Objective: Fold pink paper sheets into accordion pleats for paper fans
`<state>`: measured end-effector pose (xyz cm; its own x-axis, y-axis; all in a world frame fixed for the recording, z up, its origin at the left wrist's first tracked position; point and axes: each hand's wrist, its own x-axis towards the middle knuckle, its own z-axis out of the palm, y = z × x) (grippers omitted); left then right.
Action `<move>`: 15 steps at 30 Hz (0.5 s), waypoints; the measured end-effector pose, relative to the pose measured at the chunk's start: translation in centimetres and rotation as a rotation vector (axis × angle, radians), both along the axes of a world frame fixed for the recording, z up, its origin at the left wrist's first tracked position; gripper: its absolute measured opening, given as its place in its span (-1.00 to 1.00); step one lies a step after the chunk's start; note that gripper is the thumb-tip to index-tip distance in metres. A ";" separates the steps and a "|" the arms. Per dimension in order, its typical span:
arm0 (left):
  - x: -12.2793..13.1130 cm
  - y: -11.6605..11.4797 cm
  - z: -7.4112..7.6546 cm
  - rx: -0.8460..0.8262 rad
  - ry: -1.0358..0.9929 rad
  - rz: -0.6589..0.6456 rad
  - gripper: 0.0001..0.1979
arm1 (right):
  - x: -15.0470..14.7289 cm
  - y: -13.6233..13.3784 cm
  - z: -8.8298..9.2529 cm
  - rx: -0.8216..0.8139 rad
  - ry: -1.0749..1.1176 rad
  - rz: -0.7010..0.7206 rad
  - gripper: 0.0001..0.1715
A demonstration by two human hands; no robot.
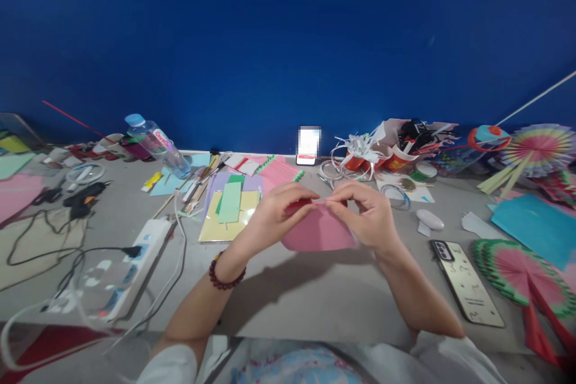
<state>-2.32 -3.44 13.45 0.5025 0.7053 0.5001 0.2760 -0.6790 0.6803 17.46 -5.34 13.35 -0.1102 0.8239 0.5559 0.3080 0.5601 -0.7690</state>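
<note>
A sheet of pink paper (320,233) is held up above the grey table, its top edge pinched between both hands. My left hand (279,211), below a dark beaded bracelet, closes thumb and fingers on that edge from the left. From the right, my right hand (365,211) pinches the same edge, its fingertips close to the left hand's. The paper hangs down toward me and casts a shadow on the table. Just beyond the left hand lie green paper strips (231,201) on a yellow sheet (211,225).
A power strip (139,264) with cables lies at left, a plastic bottle (159,144) behind it. A lit phone (308,147) stands against the blue wall. Cups (398,159) of tools are back right. Another phone (470,288) and a green-pink paper fan (517,270) lie right.
</note>
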 end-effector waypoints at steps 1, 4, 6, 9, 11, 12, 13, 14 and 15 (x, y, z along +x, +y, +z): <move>-0.2 0.1 0.1 -0.037 0.008 0.001 -0.85 | 0.2 0.1 0.0 -0.012 0.008 0.001 -0.91; -0.8 0.3 0.2 -0.101 0.013 0.006 -0.86 | 0.7 0.3 -0.1 -0.033 0.022 0.014 -0.91; -1.0 0.3 0.3 -0.128 0.007 0.012 -0.86 | 0.9 0.5 -0.2 -0.041 0.024 0.029 -0.91; -1.0 0.2 0.4 -0.146 0.006 0.023 -0.85 | 1.0 0.7 -0.4 -0.051 0.018 0.045 -0.92; -1.0 0.1 0.4 -0.132 0.013 0.041 -0.84 | 0.9 0.7 -0.4 -0.063 -0.013 0.054 -0.93; -1.0 0.1 0.3 -0.121 0.018 0.050 -0.83 | 0.9 0.8 -0.4 -0.072 -0.036 0.060 -0.94; -0.9 0.0 0.3 -0.112 0.024 0.055 -0.83 | 0.9 0.8 -0.4 -0.083 -0.060 0.066 -0.94; -0.9 0.0 0.3 -0.104 0.031 0.057 -0.82 | 0.9 0.8 -0.3 -0.095 -0.081 0.072 -0.94; -0.9 0.0 0.2 -0.097 0.039 0.057 -0.82 | 1.0 0.8 -0.3 -0.107 -0.099 0.076 -0.94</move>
